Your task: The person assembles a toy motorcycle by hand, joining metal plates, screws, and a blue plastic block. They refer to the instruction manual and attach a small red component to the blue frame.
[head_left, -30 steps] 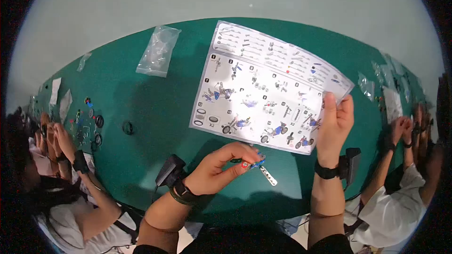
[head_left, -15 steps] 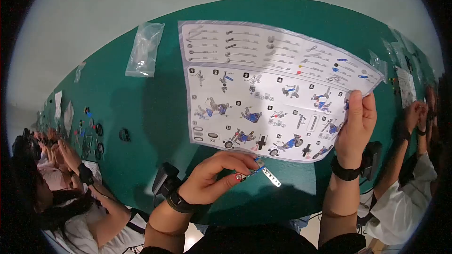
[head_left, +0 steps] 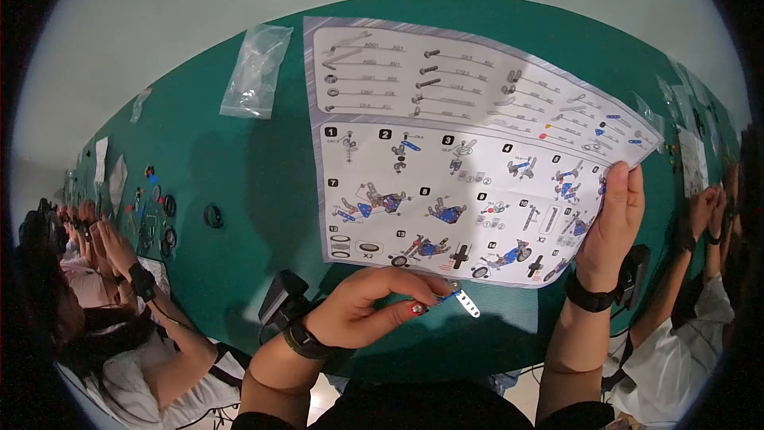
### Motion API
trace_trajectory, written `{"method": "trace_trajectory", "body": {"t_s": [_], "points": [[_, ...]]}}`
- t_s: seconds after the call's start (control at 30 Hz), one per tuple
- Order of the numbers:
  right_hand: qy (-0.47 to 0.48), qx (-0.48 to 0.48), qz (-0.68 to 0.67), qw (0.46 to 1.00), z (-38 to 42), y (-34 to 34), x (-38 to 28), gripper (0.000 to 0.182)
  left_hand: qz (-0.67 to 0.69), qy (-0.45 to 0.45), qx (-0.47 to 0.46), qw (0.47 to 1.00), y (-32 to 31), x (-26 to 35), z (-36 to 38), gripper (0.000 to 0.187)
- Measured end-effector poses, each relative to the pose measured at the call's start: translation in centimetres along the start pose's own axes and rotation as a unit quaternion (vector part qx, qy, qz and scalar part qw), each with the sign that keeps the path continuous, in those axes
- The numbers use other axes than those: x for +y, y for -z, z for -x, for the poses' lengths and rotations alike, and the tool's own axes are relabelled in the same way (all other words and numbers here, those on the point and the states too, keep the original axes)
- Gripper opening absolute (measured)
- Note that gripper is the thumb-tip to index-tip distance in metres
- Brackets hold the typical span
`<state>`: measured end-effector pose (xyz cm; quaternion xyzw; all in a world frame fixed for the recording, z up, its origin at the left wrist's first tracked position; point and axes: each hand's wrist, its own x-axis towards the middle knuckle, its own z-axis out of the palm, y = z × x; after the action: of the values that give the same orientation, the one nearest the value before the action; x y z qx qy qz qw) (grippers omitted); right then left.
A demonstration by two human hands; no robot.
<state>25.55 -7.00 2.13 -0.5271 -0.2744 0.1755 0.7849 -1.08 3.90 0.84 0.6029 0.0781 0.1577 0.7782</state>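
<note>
A printed instruction sheet (head_left: pixel 446 183) with numbered assembly drawings is held up over the green table. My right hand (head_left: pixel 611 223) grips its lower right edge, thumb on the printed face. Just under the sheet's lower edge, my left hand (head_left: pixel 370 306) pinches a small assembly of blue and silver parts. A silver perforated strip (head_left: pixel 468 303) sticks out from its fingertips to the right, and a small bolt head shows near the thumb. Part of the left fingertips and the assembly is hidden.
On the green table (head_left: pixel 278 183) lie a clear plastic bag (head_left: pixel 256 72) at the upper left and a black ring (head_left: pixel 212 216). Small coloured parts and wheels lie further left. A co-worker's arm (head_left: pixel 171 318) is at the left, another's hands (head_left: pixel 707 211) at the right.
The sheet has come closer, its drawings looking larger, and its right side has shifted right with my right hand. The assembly in my left hand has turned slightly and moved a little right.
</note>
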Motion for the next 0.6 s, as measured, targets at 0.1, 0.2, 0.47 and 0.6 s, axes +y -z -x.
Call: {"method": "trace_trajectory", "body": {"t_s": [0.1,0.2,0.47,0.6], "points": [[-0.004,0.003,-0.006,1.000,0.0,0.2,0.2,0.031,-0.011,0.000,-0.003,1.000,0.0,0.2,0.0,0.019],[-0.008,-0.009,-0.001,1.000,0.0,0.4,0.1,0.030,-0.011,-0.004,-0.003,1.000,-0.1,0.1,-0.1,0.019],[-0.012,-0.002,-0.006,1.000,-0.1,0.0,0.1,0.028,-0.004,0.000,0.001,1.000,-0.1,0.3,0.0,0.017],[-0.030,0.007,-0.005,1.000,-0.2,-0.7,-0.2,0.027,0.092,-0.020,0.023,0.995,-0.1,-0.2,-0.2,0.017]]}}
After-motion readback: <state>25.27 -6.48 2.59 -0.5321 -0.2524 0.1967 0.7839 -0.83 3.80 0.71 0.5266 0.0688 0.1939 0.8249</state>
